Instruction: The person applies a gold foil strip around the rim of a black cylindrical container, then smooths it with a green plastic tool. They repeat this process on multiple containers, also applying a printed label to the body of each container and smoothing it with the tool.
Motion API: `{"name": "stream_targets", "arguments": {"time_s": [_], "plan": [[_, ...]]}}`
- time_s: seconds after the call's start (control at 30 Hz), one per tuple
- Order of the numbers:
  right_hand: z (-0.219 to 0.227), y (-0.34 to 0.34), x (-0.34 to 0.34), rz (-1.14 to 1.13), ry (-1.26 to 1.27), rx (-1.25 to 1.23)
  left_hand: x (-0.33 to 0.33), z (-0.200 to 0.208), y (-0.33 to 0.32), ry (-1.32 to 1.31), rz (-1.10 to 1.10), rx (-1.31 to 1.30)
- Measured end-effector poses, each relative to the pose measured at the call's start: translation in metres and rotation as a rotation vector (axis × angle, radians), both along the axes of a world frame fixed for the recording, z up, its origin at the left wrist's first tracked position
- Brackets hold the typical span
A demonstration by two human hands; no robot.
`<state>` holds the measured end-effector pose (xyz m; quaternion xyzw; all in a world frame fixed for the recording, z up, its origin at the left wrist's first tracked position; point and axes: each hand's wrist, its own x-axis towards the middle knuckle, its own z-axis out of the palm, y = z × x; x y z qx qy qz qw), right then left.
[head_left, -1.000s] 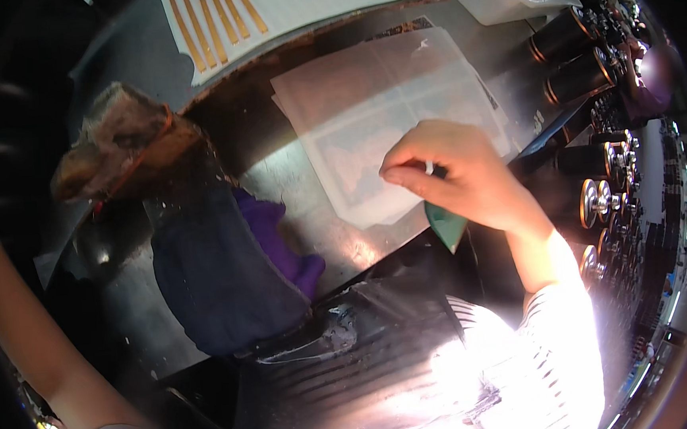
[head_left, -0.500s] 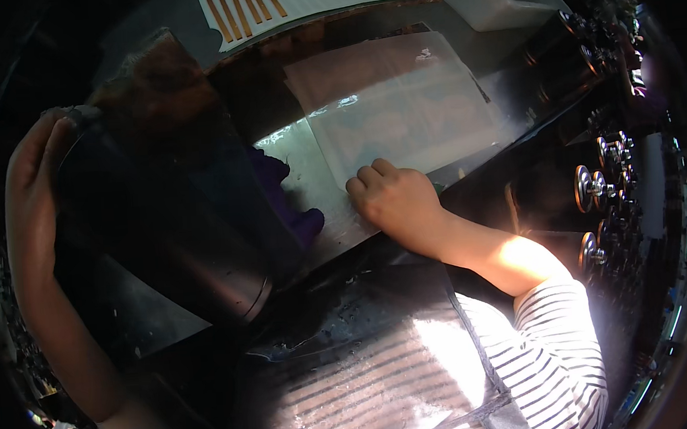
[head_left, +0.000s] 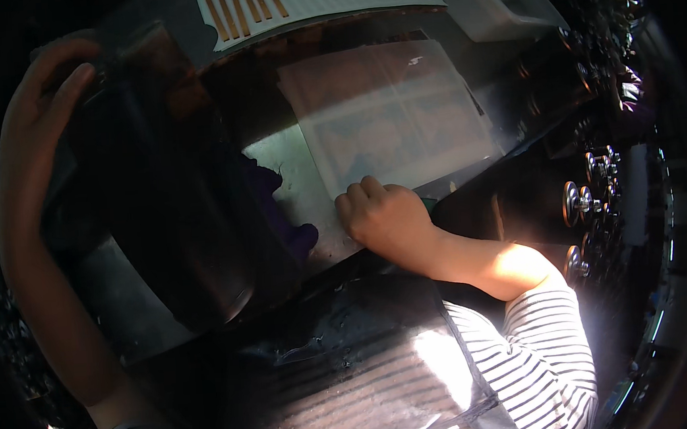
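Note:
My left hand [head_left: 51,79] is raised at the far left, its thumb and fingers bent at the upper edge of a large dark glossy sheet [head_left: 158,187]. That sheet bows up toward me with a rounded near corner; deep shadow hides the exact contact. Beside its right edge lies a bunched purple cloth or glove [head_left: 301,240], partly covered. My right hand [head_left: 383,216] is closed in a fist at the near left corner of a stack of translucent whitish sheets [head_left: 392,115]. What its fingers hold is hidden. A small green bit [head_left: 429,204] shows beside the fist.
A metal tabletop [head_left: 279,143] lies beneath the sheets. At the back, a white ribbed board [head_left: 336,0] carries several thin brown strips [head_left: 243,6]. A white plastic bin [head_left: 497,12] stands at the back right. Round metal discs on shafts [head_left: 574,202] line the right side.
My left hand has moved up and away, with its thumb now farther from the fingers. The dark sheet has shifted slightly left. My right hand stays closed, slightly lower and farther left in the picture.

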<state>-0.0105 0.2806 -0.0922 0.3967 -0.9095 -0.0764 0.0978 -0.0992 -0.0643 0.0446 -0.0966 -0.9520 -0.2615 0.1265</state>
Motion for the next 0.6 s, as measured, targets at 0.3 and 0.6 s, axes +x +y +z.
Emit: {"name": "stream_targets", "arguments": {"time_s": [0.3,0.6], "plan": [[0.019,0.016,-0.035,-0.286,-0.743,-0.409,0.062,-0.001,-0.014,0.128,0.095,0.087],[0.019,0.024,-0.050,-0.296,-0.963,-0.409,0.097,-0.026,-0.036,0.084,0.148,0.296]]}}
